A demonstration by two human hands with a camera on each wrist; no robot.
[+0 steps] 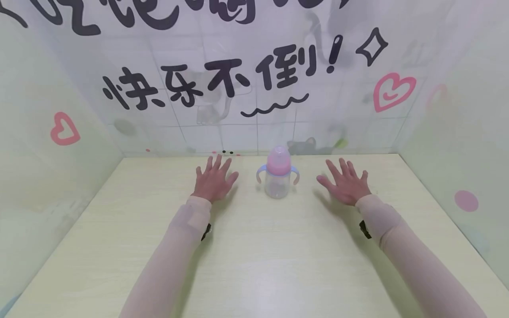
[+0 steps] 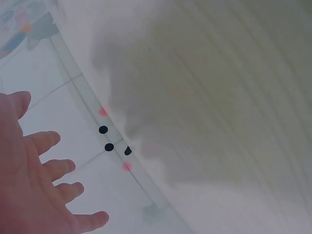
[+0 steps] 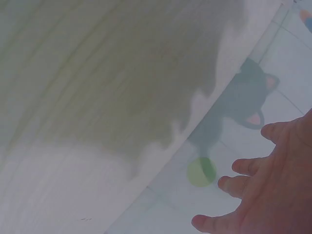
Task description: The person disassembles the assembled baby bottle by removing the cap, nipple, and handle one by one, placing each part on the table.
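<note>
A baby bottle [image 1: 278,176] with a pink collar, a clear domed cap and two blue-and-pink side handles stands upright near the back of the table. To its left, my left hand [image 1: 214,181] is held palm down with the fingers spread, apart from the bottle. On the other side my right hand [image 1: 347,183] is spread the same way and also holds nothing. Both wrist views show the left hand [image 2: 36,170] and the right hand [image 3: 273,180] with extended fingers, their shadows falling on the tabletop; the bottle is outside those two views.
The pale wooden table [image 1: 270,260] ends at a back wall [image 1: 222,137] printed with large black characters and hearts. A left side wall [image 1: 36,176] and a right side wall [image 1: 457,163] enclose it. Printed on the back wall is a grey cat [image 3: 243,97].
</note>
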